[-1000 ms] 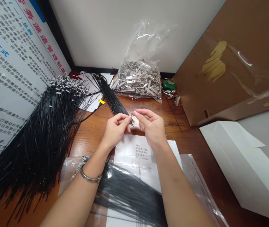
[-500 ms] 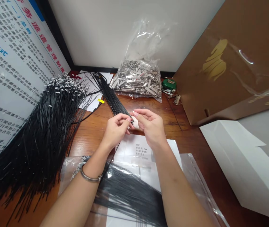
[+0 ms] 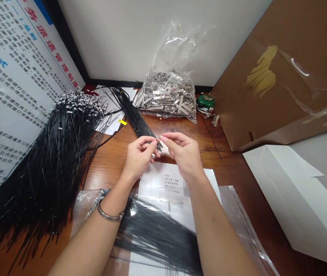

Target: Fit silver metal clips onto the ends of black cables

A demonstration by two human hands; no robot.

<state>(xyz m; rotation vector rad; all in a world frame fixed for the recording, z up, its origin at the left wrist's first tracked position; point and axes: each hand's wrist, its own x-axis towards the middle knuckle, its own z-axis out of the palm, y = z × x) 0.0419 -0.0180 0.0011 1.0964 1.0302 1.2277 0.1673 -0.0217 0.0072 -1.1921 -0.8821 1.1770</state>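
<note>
Over the table my left hand is closed in a pinch on a thin black wire, whose length trails down below the palm. Close on its right, my right hand pinches thumb against fingers near the wire's end; whatever lies between those fingertips is too small to make out. Just beyond both hands lies a tied bundle of black wires, its near tips showing between my fingers. Beneath my forearms, a clear plastic bag holds more black wires on top of a printed white sheet.
At left stands a big heap of black wires with white ends. Against the wall sits a clear bag of metal strips, with a green tape measure beside it. A brown box and a white box flank the right.
My left hand has shifted slightly left and its fingers have moved a little. The right hand has stayed almost in place, and more of the bundle's tips show between the hands.
</note>
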